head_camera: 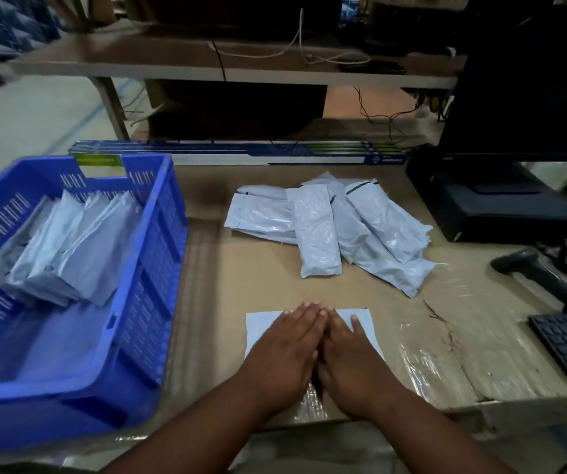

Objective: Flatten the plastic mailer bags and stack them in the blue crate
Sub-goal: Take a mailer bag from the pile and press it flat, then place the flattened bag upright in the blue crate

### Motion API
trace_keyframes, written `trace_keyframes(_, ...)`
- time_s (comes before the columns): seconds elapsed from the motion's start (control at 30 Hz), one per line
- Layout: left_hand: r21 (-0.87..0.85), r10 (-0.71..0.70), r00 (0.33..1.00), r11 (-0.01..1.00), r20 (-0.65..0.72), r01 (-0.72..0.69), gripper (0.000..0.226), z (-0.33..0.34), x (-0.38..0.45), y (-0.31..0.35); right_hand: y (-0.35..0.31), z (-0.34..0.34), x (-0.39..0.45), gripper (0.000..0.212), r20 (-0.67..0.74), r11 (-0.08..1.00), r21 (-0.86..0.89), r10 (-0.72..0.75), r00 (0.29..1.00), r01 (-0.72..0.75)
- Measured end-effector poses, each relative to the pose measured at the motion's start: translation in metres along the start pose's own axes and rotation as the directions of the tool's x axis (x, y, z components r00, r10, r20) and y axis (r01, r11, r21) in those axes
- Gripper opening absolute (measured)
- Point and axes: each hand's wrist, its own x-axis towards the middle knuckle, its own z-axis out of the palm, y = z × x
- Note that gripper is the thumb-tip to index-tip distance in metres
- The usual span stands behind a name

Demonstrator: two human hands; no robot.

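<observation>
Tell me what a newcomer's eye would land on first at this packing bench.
First, both hands, the left hand and right hand, pressed flat side by side on one pale mailer bag at the near edge. Next, the bright blue crate on the left with bags leaning inside, and the loose pile of unflattened bags mid-table.

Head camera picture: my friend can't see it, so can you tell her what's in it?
Two hands, left hand and right hand, press flat side by side on a pale mailer bag on a cardboard-covered table. A loose pile of mailer bags lies beyond, and a blue crate at the left holds leaning bags.
</observation>
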Motion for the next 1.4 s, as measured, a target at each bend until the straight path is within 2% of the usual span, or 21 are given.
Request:
trace_keyframes(0.07, 0.009, -0.023, 0.997, 1.000, 0.071, 0.022, 0.063, 0.009, -0.003, -0.003, 0.006, 0.008, -0.005, 0.071, 0.006, 1.000, -0.004, 0.011, 1.000, -0.011)
trace_keyframes(0.13, 0.062, -0.120, 0.984, 0.992, 0.132, 0.113, 0.069, 0.009, -0.012, -0.017, 0.024, 0.014, -0.015, 0.082, 0.018, 0.993, -0.003, 0.118, 0.993, -0.118)
trace_keyframes(0.2, 0.102, -0.243, 0.953, 0.968, 0.184, 0.227, 0.080, 0.003, -0.018, -0.027, 0.044, 0.018, -0.026, 0.093, 0.032, 0.974, 0.024, 0.226, 0.974, -0.226)
trace_keyframes(0.27, 0.121, -0.308, 0.912, 0.951, 0.270, 0.285, 0.088, -0.012, -0.009, -0.025, 0.054, 0.019, -0.033, 0.095, 0.062, 0.964, 0.029, 0.264, 0.963, -0.266)
trace_keyframes(0.37, 0.106, -0.343, 0.873, 0.939, 0.347, 0.327, 0.088, -0.036, 0.026, -0.013, 0.055, 0.015, -0.034, 0.089, 0.030, 0.965, 0.055, 0.257, 0.966, -0.258)
trace_keyframes(0.43, 0.128, -0.364, 0.845, 0.931, 0.391, 0.342, 0.106, -0.047, 0.053, -0.008, 0.051, 0.011, -0.035, 0.082, -0.041, 0.972, 0.061, 0.231, 0.972, -0.228)
trace_keyframes(0.5, 0.238, -0.390, 0.804, 0.920, 0.449, 0.313, 0.116, -0.052, 0.076, -0.007, 0.047, 0.006, -0.039, 0.073, -0.135, 0.984, 0.068, 0.171, 0.976, -0.163)
trace_keyframes(0.57, 0.308, -0.427, 0.738, 0.902, 0.523, 0.303, 0.107, -0.056, 0.093, -0.009, 0.045, 0.000, -0.042, 0.064, -0.191, 0.996, 0.054, 0.083, 0.978, -0.074)
trace_keyframes(0.6, 0.312, -0.437, 0.712, 0.898, 0.549, 0.311, 0.093, -0.059, 0.101, -0.009, 0.045, -0.004, -0.043, 0.060, -0.212, 0.998, 0.059, 0.045, 0.976, -0.034)
trace_keyframes(0.7, 0.247, -0.448, 0.691, 0.893, 0.567, 0.376, 0.052, -0.067, 0.119, -0.010, 0.046, -0.015, -0.044, 0.045, -0.294, 0.994, 0.092, -0.026, 0.956, 0.056)
trace_keyframes(0.87, 0.130, -0.426, 0.648, 0.882, 0.632, 0.452, 0.038, -0.095, 0.136, -0.015, 0.053, -0.034, -0.038, 0.029, -0.406, 0.972, 0.120, -0.137, 0.904, 0.201)
trace_keyframes(1.0, 0.111, -0.559, 0.621, 0.785, 0.549, 0.609, 0.034, -0.130, 0.140, -0.013, 0.043, -0.047, -0.013, 0.018, -0.425, 0.931, 0.149, -0.245, 0.871, 0.334)
trace_keyframes(1.1, 0.167, -0.653, 0.613, 0.733, 0.445, 0.659, 0.035, -0.163, 0.133, -0.017, 0.028, -0.051, 0.021, 0.029, -0.413, 0.900, 0.155, -0.315, 0.855, 0.406)
trace_keyframes(1.23, 0.270, -0.754, 0.554, 0.649, 0.353, 0.711, 0.026, -0.218, 0.115, -0.024, -0.008, -0.068, 0.064, 0.044, -0.424, 0.864, 0.237, -0.320, 0.847, 0.445)
trace_keyframes(1.4, 0.318, -0.847, 0.499, 0.531, 0.182, 0.786, 0.025, -0.283, 0.090, -0.041, -0.063, -0.102, 0.103, 0.048, -0.440, 0.795, 0.290, -0.384, 0.812, 0.533)
